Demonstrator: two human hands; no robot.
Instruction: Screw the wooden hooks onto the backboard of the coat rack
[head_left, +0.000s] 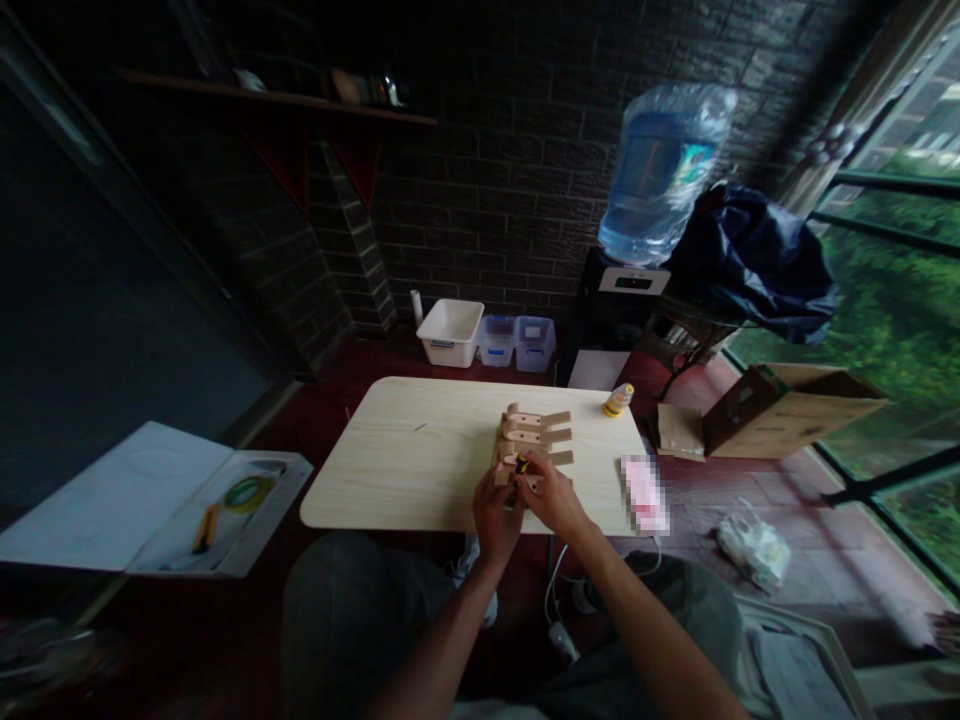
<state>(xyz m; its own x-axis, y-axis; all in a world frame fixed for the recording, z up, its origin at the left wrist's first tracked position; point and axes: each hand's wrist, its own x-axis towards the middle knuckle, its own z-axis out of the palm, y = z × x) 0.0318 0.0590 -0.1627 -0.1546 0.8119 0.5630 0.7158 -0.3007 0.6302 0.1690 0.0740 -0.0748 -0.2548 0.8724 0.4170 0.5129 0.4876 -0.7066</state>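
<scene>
A wooden assembly (525, 436) with several slats lies on the pale table (397, 480), near its front edge. My left hand (499, 515) is at the assembly's near left corner, its fingers curled against the wood. Beside it, my right hand (551, 492) is closed around a small black and yellow tool (522, 463), whose tip is hidden. Both hands nearly touch over the near end of the assembly. What my left fingers grip, apart from the wood they rest on, is too small to tell.
A yellow-capped clear bottle (618, 400) stands at the table's back right. A blurred pink item (645, 494) lies on the right edge. Plastic bins (452, 335) sit behind the table, an open cardboard box (787, 410) to the right, an open white case (217, 510) to the left.
</scene>
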